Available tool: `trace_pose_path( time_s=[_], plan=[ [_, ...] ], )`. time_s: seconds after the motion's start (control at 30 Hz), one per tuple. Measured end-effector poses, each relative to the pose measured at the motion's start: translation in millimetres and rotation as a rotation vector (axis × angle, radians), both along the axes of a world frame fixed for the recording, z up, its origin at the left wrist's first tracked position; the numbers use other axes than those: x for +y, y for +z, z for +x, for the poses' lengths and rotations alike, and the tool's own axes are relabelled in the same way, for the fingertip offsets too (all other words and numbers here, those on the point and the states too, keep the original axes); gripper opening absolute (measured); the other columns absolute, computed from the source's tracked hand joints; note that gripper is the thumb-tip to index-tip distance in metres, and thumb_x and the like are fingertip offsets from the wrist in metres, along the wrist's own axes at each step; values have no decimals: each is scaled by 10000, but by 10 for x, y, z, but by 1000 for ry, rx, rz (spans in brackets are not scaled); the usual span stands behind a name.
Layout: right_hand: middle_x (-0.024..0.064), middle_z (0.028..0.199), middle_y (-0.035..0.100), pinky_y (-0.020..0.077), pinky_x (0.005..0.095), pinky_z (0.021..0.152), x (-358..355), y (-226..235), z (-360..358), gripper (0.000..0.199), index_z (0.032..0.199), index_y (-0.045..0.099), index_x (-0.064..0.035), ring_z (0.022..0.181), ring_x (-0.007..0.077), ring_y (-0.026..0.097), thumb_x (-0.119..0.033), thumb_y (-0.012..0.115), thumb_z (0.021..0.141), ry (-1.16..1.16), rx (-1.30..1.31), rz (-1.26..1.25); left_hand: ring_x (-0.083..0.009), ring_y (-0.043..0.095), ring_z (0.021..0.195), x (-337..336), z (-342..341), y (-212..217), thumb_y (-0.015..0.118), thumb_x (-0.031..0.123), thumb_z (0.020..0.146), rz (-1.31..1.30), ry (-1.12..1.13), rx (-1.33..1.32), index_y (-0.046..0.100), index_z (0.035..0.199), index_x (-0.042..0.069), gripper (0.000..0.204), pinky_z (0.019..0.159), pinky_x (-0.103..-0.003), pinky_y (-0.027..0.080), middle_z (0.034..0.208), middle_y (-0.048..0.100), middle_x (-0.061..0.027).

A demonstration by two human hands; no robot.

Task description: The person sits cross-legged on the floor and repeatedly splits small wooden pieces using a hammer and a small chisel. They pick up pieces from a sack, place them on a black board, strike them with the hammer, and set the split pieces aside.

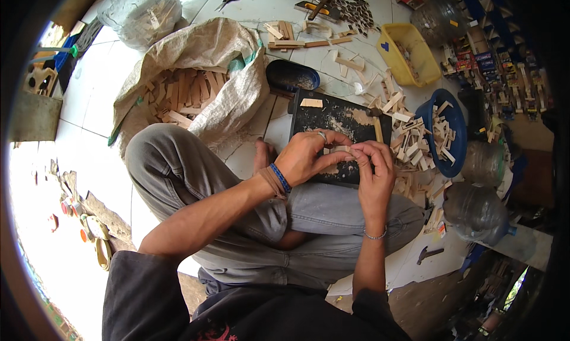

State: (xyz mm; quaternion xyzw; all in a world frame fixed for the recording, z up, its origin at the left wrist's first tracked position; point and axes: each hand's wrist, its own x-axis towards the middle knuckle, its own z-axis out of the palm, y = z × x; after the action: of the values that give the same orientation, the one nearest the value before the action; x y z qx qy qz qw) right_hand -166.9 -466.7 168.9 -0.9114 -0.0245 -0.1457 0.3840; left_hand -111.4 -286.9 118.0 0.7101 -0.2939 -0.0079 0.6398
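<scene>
An open sack [196,74] of wooden slats [184,94] lies far left. At centre, left hand [306,157] and right hand [374,169] pinch a small wooden piece [343,151] together over the black board [338,118]. At right, cut pieces fill the blue basin [454,112], suggesting work well underway.

Woven sack [196,50], beige with green edge, lies open at upper left, holding wood pieces. Clear plastic bag [139,11] sits beyond it. Small colourful boxes [475,59] line the right edge.
</scene>
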Motion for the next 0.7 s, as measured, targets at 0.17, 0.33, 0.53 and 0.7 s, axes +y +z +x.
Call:
trace_pose_path(
  time_s=[0.17, 0.33, 0.53, 0.7],
  plan=[
    [92, 1005, 673, 531, 369, 806, 9, -27, 6, 82, 1025, 733, -12, 917, 260, 673, -75, 704, 980, -6, -10, 5, -358, 738, 946, -7, -4, -16, 777, 299, 942, -6, 10, 24, 722, 1135, 19, 345, 829, -412, 565, 1016, 761, -168],
    [93, 1010, 674, 529, 377, 810, 21, -45, 4, 87, 1040, 730, -23, 928, 270, 673, -86, 697, 988, 1, -43, -43, -323, 749, 935, -5, -6, -26, 798, 260, 926, 16, -2, 56, 711, 1151, 14, 345, 813, -389, 567, 1022, 768, -154],
    [84, 1027, 679, 525, 390, 826, 17, -53, -1, 90, 1048, 729, -39, 952, 280, 671, -102, 692, 994, -2, -37, -55, -320, 748, 934, 1, -1, -12, 796, 260, 929, 42, -16, 92, 712, 1149, 12, 342, 819, -390, 566, 1028, 768, -151],
    [77, 1040, 680, 516, 398, 830, 19, -68, 1, 79, 1056, 714, -62, 950, 291, 669, -97, 690, 989, 10, -90, -155, -331, 744, 964, -9, -5, -2, 797, 264, 927, 0, 0, 67, 716, 1152, 13, 348, 845, -393, 564, 1042, 766, -156]
  ],
)
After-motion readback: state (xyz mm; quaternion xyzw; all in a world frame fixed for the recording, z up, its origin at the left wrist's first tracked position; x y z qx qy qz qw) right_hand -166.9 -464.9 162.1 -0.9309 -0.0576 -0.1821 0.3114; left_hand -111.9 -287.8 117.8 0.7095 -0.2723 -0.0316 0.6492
